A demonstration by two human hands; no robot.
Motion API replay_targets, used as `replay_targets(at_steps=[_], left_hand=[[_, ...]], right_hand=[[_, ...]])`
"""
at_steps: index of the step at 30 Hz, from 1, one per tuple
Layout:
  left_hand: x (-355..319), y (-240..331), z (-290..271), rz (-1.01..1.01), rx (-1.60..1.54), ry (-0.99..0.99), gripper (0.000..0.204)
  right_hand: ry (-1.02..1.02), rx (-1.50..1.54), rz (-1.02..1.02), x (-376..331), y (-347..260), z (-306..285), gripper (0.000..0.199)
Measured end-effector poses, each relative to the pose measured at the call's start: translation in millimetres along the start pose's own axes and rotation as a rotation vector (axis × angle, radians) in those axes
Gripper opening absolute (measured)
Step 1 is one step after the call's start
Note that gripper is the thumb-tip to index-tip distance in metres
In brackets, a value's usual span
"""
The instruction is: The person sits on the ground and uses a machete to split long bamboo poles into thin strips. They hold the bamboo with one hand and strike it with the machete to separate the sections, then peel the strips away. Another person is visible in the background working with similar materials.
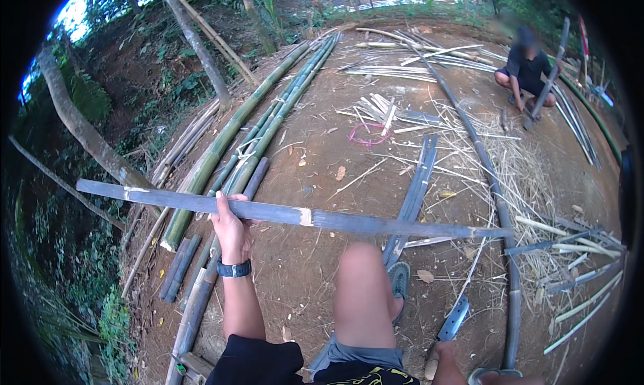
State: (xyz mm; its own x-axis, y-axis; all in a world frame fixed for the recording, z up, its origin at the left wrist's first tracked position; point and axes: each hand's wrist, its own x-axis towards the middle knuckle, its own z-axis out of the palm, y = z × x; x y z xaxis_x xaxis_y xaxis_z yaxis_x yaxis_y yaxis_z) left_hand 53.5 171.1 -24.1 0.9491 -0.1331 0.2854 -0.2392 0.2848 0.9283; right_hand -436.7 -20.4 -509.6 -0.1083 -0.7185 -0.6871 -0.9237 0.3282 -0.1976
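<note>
My left hand (230, 232) is closed round a long dark split bamboo strip (362, 223), which lies crosswise in front of me, its left end raised past the hand. Its right end reaches over a long dark bamboo pole (478, 150) on the ground. Low at the right, my right hand (443, 353) is closed at the handle of a machete; much of the hand is cut off or hidden. The broad metal machete blade (453, 319) points up and away from me. More dark split bamboo strips (417, 187) lie beyond my knee.
Thick green bamboo poles (228, 133), tied together in places, lie at the left beside a leafy slope. Bamboo shavings (530, 163) and cut pieces litter the right side. A pink cord (367, 142) lies ahead. At the far right another person (526, 70) squats, holding an upright bamboo piece.
</note>
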Motion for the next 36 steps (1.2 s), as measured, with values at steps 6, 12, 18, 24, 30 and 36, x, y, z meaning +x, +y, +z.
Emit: replay_targets(at_steps=[6, 12, 18, 24, 30, 36], left_hand=[[-18, -30, -38, -0.062, -0.246, 0.184, 0.047], [-61, -120, -78, -0.300, -0.453, 0.431, 0.048], [-84, -210, -43, -0.495, -0.685, 0.568, 0.050], [-103, -254, -23, -0.599, -0.751, 0.710, 0.050], [-99, -299, -25, -0.748, -0.842, 0.636, 0.063], [-155, -366, -34, -1.245, -0.029, -0.027, 0.096]], right_hand=[[-0.002, 0.067, 0.029, 7, -11, 5, 0.048], [-0.059, 0.173, 0.098, -5, -6, 36, 0.049], [-0.268, 0.471, 0.014, 25, -8, 45, 0.038], [-0.275, 0.557, 0.031, -10, -24, 23, 0.022], [-0.231, 0.534, 0.046, -15, -25, 20, 0.022], [-0.325, 0.576, 0.038, -16, -22, 44, 0.022]])
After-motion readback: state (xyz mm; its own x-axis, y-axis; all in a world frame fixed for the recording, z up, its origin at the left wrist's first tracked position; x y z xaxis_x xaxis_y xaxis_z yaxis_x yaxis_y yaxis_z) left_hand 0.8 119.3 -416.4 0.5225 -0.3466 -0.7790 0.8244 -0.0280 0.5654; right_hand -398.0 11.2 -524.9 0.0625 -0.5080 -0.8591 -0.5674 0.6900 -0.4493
